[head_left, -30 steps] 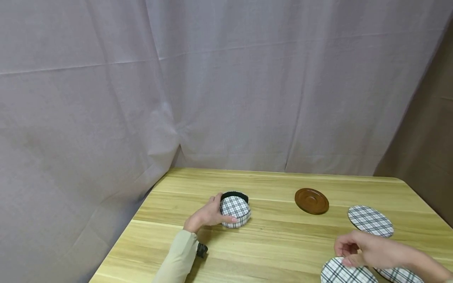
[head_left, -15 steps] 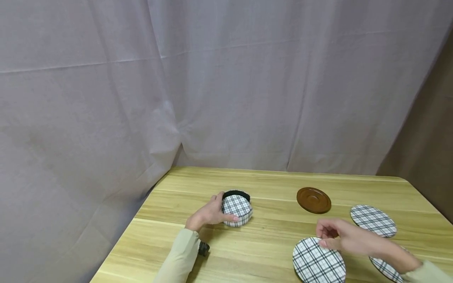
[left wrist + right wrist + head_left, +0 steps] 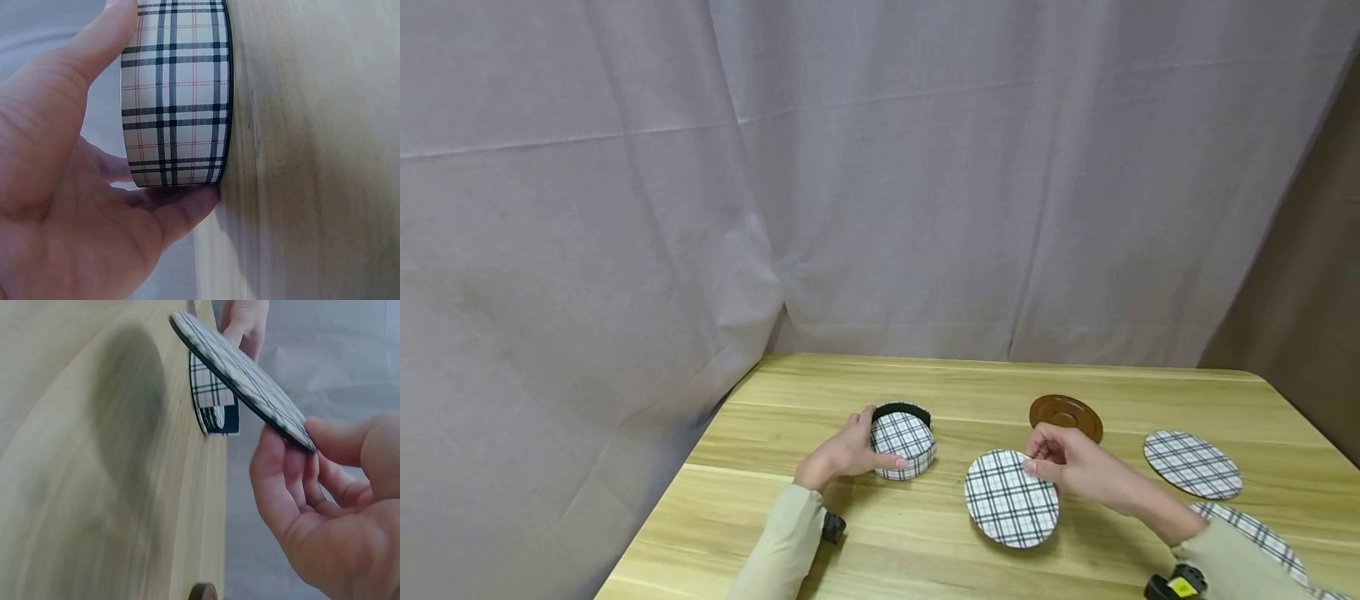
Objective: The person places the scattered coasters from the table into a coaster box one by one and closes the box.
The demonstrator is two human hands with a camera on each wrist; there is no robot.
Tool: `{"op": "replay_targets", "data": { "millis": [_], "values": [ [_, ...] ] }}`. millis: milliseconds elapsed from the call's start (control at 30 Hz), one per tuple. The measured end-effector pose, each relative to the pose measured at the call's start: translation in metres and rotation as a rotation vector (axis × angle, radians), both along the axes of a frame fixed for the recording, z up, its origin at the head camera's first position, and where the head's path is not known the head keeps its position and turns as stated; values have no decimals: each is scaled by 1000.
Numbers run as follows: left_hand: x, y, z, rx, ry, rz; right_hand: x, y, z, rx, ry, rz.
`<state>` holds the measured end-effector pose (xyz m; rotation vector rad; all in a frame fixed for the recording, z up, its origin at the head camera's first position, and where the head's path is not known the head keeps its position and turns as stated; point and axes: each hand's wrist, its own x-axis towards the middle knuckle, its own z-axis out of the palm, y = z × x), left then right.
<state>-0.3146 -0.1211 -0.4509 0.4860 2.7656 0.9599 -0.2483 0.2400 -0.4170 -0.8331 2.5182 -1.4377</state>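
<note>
White plaid coaster point(image 3: 1011, 504) is pinched, tilted, above the wooden table point(image 3: 940, 550).
By the right hand point(image 3: 1082, 471), its edge is held between thumb and curled fingers. By the left hand point(image 3: 847, 450), curved around it, a round plaid holder point(image 3: 919, 467) is gripped. A brown saucer point(image 3: 1060, 410) is partly covered by the right hand.

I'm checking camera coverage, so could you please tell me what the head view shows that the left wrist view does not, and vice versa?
Only the head view shows the right hand pinching a plaid coaster, the brown disc and other coasters on the table.
Only the left wrist view shows the left palm and red lines on the holder.
Both show the left hand gripping the holder, and the table.
</note>
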Motion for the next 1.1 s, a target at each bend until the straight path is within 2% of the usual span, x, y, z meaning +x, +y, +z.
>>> {"op": "replay_targets", "data": {
  "millis": [167, 367, 467, 833, 1100],
  "values": [
    [0, 0, 1, 0, 3, 9, -14, -20, -1, 2, -10, -140],
    [0, 2, 0, -3, -7, 11, -30, -45, -1, -60, -45, -231],
    [1, 2, 0, 8, -20, 9, -36, -55, 0, -94, -82, -253],
    [0, 1, 0, 29, -2, -4, -57, -84, 6, -214, -126, -315],
    [-1, 1, -1, 35, 1, -11, -71, -102, -1, -331, -182, -353]
  ]
}}
